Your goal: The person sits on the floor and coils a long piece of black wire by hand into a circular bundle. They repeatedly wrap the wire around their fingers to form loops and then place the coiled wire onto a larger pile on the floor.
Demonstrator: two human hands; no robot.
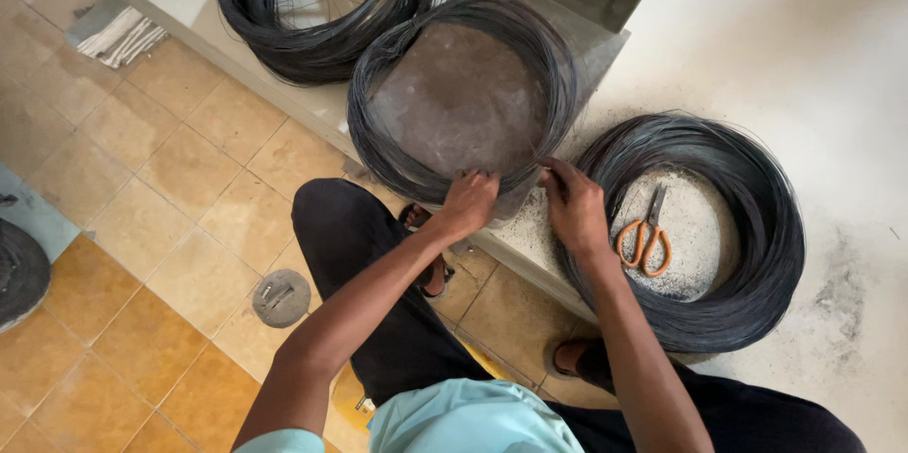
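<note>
you sit over three coils of dark wire on a pale ledge: the right coil [747, 226] lies flat with orange-handled scissors [646, 231] inside its ring, the far coil [317, 8] sits behind, and the middle coil [454, 98] lies in front of you. your left hand [470, 202] curls closed on its near edge; your right hand [574, 207] pinches strands there.

Orange-handled scissors [645, 237] lay inside dark wire coil [747, 226] at right, on pale dusty ledge [813, 56]. Another wire coil [322, 8] sat at top left. Folded grey cloth [115, 32] and round grey disc [281, 297] lay on tan tiled floor [142, 226].
</note>
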